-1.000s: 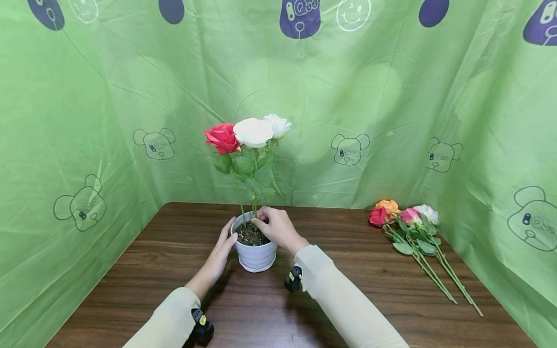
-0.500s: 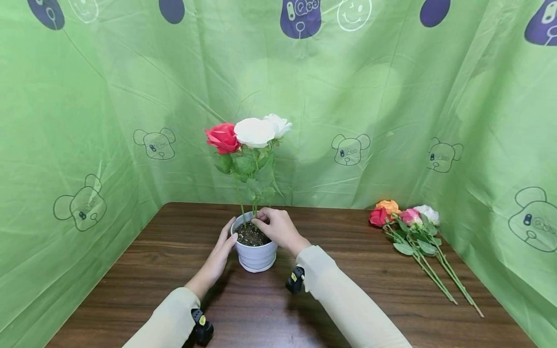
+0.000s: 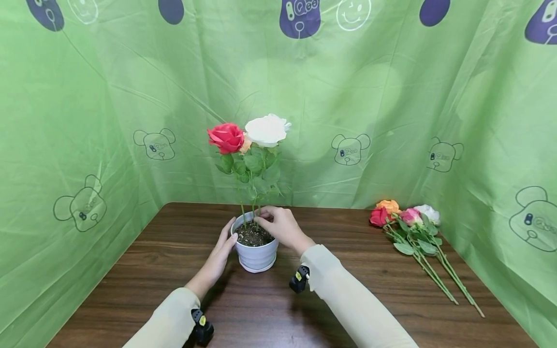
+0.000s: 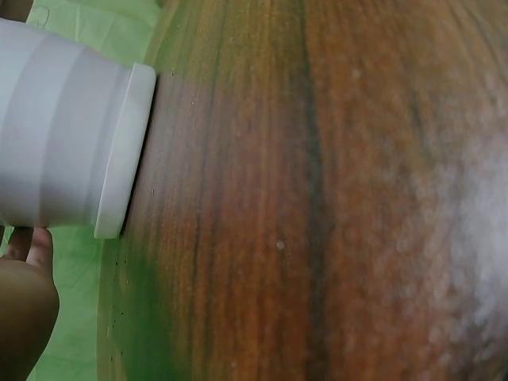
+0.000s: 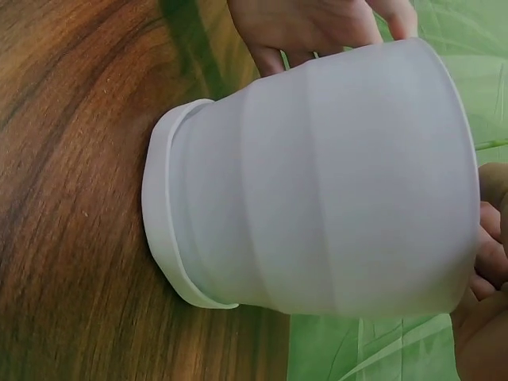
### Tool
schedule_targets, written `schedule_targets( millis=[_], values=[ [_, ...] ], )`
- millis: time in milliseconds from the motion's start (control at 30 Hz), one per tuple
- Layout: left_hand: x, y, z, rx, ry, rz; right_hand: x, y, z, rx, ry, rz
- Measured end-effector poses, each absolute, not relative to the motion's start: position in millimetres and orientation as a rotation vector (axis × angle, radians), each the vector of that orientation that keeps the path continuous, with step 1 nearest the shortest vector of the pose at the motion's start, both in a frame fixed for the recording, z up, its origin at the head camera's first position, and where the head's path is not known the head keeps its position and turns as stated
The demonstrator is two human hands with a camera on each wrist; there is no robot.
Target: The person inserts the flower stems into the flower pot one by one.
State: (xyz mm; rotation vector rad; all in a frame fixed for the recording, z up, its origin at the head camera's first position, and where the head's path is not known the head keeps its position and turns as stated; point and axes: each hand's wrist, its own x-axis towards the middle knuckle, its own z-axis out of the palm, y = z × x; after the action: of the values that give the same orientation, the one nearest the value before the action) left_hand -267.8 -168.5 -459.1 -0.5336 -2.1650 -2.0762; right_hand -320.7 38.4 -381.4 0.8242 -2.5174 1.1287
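A white ribbed flower pot on a matching saucer holds dark soil. A red rose, a white rose and a partly covered peach rose stand in it on leafy green stems. My left hand rests against the pot's left side, its fingers fairly straight and its thumb at the rim. With thumb and fingers my right hand pinches a stem low down, just above the soil at the pot's right rim. In the right wrist view the pot wall hides the soil.
Several loose roses, red, orange, pink and white, lie at the right of the brown wood table, their long stems pointing toward the near right. A green printed curtain encloses the back and sides.
The front white rose has shifted right and now overlaps the second white one, uncovering the peach rose. The red rose and my right hand have moved slightly right. My left hand stays put.
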Motion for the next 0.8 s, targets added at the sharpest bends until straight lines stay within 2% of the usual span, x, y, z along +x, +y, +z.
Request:
schedule_targets(
  millis=[800],
  values=[
    [-269,-168,-460,-0.525,-2.162,-2.081,-311,62,-373,0.87,-2.461,1.201]
  ],
)
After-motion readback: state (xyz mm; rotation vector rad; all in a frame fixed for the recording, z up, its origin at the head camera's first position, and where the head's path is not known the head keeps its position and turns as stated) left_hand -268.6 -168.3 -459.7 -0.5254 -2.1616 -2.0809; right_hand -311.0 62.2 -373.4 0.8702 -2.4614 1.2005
